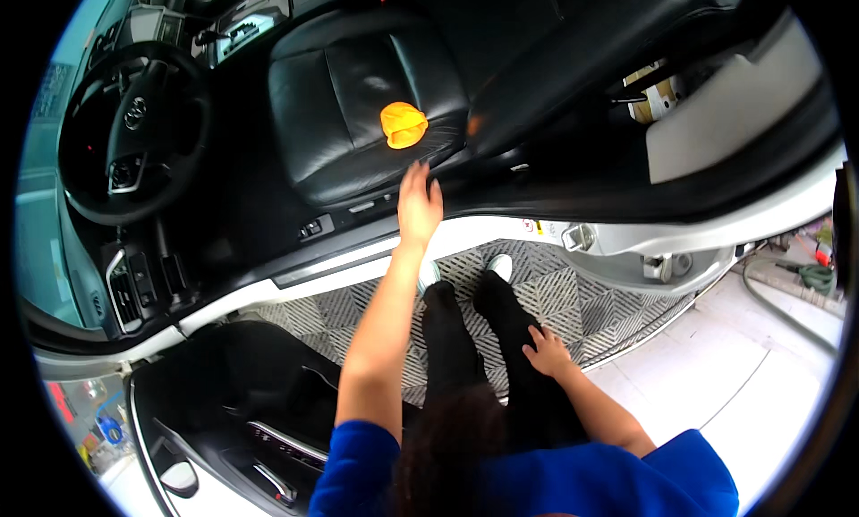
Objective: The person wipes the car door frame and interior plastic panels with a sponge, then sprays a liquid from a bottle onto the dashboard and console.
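Observation:
A bunched yellow-orange cloth (pixel 403 125) lies on the black leather driver's seat (pixel 312 108), near the seatback. Just short of it, my left hand (pixel 421 212) is stretched over the door sill with nothing in it. Its thumb stands apart from the fingers, and a small gap separates the fingertips from the cloth. My right hand (pixel 550 352) rests on my black trouser leg (pixel 517 322), fingers spread and holding nothing. Below my left hand runs the white door sill (pixel 470 232) of the car.
The steering wheel (pixel 134 131) and gear selector (pixel 213 37) are on the left. An open front door (pixel 248 409) stands at lower left. Patterned floor tiles (pixel 537 282) lie under my feet. A metal door striker (pixel 578 236) sits on the pillar, and a hose (pixel 772 302) curves at far right.

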Motion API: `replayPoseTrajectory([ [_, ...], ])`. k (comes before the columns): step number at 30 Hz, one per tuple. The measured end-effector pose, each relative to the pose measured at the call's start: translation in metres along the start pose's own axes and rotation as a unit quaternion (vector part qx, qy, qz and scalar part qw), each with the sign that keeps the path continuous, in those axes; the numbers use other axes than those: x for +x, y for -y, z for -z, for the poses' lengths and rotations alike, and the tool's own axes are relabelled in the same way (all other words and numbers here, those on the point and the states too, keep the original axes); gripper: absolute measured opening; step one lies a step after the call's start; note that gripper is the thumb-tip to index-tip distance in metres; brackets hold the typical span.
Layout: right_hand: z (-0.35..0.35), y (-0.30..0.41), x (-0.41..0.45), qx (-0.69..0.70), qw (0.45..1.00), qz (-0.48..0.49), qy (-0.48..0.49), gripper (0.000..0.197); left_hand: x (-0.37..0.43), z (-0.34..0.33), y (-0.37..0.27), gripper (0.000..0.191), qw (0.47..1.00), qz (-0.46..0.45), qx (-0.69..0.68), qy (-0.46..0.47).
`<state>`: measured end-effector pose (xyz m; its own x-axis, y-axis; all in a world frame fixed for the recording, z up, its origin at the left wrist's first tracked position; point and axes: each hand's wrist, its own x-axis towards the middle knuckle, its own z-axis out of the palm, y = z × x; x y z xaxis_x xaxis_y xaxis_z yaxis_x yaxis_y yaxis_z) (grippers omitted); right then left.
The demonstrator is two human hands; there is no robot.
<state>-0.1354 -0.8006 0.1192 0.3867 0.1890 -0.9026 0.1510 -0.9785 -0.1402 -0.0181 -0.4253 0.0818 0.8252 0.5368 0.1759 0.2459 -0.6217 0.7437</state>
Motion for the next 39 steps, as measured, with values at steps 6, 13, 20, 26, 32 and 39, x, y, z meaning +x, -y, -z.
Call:
replayPoseTrajectory([
  [6,-0.026,-0.047,-0.002,0.030,0.998,0.055,0.012,0.063,0.099,-0.052,0.039,0.035,0.975,0.062,0.186,0.103],
  [13,-0.016,-0.011,-0.007,-0.036,0.997,-0.020,0.063,0.062,0.106,-0.064,0.050,0.048,0.892,0.110,0.387,0.208],
  [20,0.002,0.027,0.010,0.008,0.995,-0.051,0.081,0.060,0.145,-0.070,0.088,0.058,0.892,-0.067,0.399,0.201],
  [26,0.002,0.071,0.018,-0.037,0.994,-0.066,0.081,0.061,0.241,-0.084,0.103,0.048,0.895,-0.118,0.378,0.206],
  [32,-0.001,0.094,0.018,-0.026,0.989,-0.115,0.088,0.061,0.191,-0.094,0.075,0.042,0.809,-0.294,0.329,0.389],
  [39,-0.007,0.095,0.016,0.019,0.989,-0.114,0.097,0.061,0.303,-0.092,0.106,0.043,0.869,-0.145,0.437,0.180],
])
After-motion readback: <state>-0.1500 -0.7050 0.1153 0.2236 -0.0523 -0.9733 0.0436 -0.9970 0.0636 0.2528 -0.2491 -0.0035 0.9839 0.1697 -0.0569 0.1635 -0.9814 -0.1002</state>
